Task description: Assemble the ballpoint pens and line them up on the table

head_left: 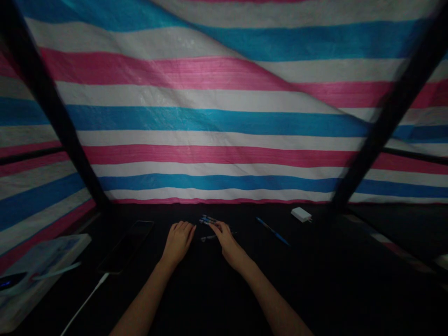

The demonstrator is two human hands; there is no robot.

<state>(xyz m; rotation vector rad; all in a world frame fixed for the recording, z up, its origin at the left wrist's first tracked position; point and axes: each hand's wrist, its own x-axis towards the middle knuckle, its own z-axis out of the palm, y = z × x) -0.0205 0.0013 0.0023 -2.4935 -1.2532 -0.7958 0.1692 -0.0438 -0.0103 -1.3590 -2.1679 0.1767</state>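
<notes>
Partly, the half-curled right hand hides pens near the bench's far edge; left hand curled, both grips indiscernible.

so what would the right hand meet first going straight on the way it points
Probably the pens, at the tips of the right hand; depth is unclear, so it may already touch them.

wall sheet: glossy plastic; tabletop: matt; plug adapter: smooth plastic; pens: plastic.
</notes>
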